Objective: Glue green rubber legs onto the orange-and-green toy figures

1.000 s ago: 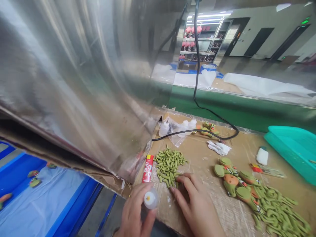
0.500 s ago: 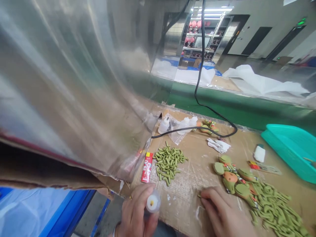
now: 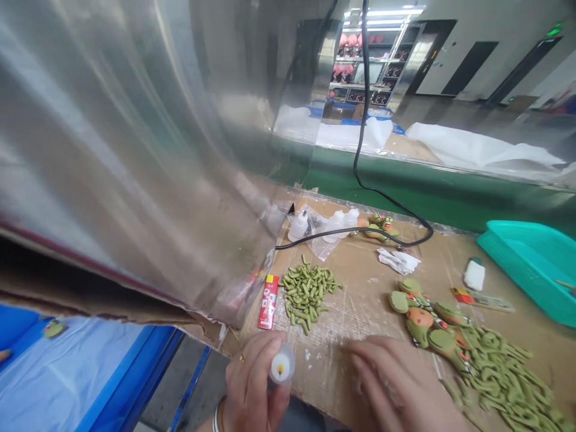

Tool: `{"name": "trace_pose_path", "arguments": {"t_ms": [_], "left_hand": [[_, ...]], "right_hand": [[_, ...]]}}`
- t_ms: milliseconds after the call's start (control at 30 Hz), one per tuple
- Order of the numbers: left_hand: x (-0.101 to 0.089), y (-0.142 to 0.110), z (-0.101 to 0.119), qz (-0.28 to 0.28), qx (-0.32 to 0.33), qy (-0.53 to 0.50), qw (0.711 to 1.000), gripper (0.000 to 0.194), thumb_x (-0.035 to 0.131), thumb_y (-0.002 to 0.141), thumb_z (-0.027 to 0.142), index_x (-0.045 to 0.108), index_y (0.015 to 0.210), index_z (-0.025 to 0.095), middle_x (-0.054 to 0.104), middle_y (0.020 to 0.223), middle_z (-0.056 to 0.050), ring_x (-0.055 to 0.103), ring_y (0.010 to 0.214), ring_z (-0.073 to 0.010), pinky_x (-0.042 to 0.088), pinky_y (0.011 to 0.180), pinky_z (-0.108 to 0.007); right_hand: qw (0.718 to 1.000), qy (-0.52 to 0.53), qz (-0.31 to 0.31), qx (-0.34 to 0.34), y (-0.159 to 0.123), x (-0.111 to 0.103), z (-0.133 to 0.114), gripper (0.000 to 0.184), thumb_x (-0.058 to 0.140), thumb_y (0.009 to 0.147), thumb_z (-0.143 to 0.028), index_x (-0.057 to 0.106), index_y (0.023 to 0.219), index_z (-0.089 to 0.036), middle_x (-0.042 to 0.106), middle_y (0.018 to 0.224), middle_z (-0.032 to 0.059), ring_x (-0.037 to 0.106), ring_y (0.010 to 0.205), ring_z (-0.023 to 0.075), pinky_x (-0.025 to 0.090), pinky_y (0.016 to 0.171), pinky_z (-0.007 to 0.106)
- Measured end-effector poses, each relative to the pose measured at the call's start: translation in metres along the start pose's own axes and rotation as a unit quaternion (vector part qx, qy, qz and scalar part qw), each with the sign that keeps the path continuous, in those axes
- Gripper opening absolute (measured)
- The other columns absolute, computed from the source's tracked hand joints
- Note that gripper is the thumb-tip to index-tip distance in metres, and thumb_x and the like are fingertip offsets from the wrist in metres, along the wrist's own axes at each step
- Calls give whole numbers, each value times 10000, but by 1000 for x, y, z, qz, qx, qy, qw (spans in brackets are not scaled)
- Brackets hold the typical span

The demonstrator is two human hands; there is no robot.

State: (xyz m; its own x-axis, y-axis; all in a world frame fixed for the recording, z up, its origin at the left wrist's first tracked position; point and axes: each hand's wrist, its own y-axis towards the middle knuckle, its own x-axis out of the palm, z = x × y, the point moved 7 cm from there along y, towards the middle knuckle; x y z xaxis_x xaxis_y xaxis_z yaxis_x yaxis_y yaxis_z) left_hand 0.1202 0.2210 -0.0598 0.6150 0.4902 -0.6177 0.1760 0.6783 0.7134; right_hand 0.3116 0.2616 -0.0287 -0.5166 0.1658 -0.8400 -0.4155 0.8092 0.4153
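At bottom centre, the left hand [image 3: 249, 393] wraps a small glue bottle [image 3: 281, 366], light, squeezable plastic best gripped round its body. The right hand [image 3: 396, 387], blurred, rests flat and empty on the cardboard table [image 3: 360, 300] near green pieces [image 3: 306, 291].

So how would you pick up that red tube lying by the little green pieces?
Probably across the middle of the red tube, pinching its two long sides from above. It lies flat on the cardboard table top, long and narrow, running away from the person. The pile of green pieces sits close on its right and clear plastic sheeting hangs on its left, so coming straight down looks easiest.
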Motion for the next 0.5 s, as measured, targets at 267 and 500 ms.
{"name": "trace_pose_path", "arguments": {"t_ms": [267, 500], "left_hand": [[-2, 0, 0, 12, 9, 25, 1000, 355, 360, 885, 267, 412, 1175, 69, 722, 865, -194, 689, 879, -246, 567, 751, -335], [-3, -1, 3, 42, 39, 26, 998, 329, 349, 896, 262, 471, 1096, 32, 711, 836, -202, 675, 895, -235, 561, 757, -322]], "right_hand": [[996, 34, -76, 27, 51, 66, -30, 253, 364, 925, -173, 615, 940, -143, 526, 822, 90, 544, 781, 249, 480, 683, 398], [992, 20, -116, 54, 41, 62, -15, 185, 422, 888, -151, 588, 807, -161, 522, 805, 79, 553, 764, 255, 481, 656, 388]]}}
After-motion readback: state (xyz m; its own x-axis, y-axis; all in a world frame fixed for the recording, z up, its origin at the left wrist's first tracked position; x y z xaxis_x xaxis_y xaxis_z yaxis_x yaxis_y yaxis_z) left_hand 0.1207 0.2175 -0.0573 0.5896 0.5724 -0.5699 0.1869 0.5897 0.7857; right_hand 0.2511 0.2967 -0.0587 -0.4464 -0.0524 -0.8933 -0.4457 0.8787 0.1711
